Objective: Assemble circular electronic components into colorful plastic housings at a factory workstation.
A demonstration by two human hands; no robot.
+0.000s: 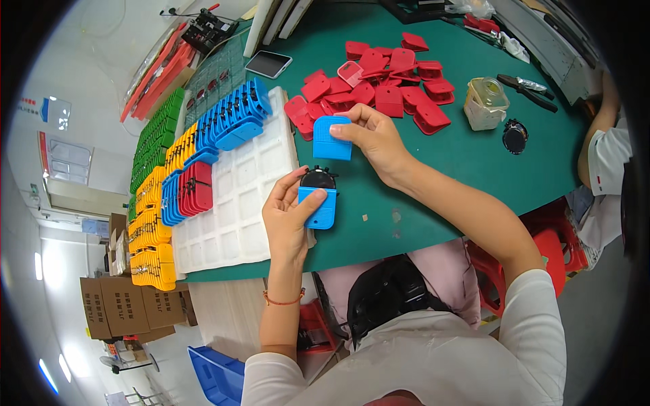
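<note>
My left hand [284,215] grips a blue plastic shell [321,215] upright over the table's near part. A black round part [317,178] with small prongs sticks out of its top. Just above, my right hand [380,143] pinches a matching blue plastic cover [330,145], its thumb on the ribbed face. The two blue pieces are apart by a small gap. Beyond them lies a heap of red plastic shells [388,101]. To the left, a white compartment tray [233,210] carries rows of blue [237,132], yellow [152,233], green [159,128] and red pieces [196,188].
A phone [269,64] lies behind the tray. On the right are a clear tub [486,105], pliers [528,92] and a loose black round part [515,137]. Another person's arm [601,125] rests at the right edge. A blue bin [217,375] stands below the table.
</note>
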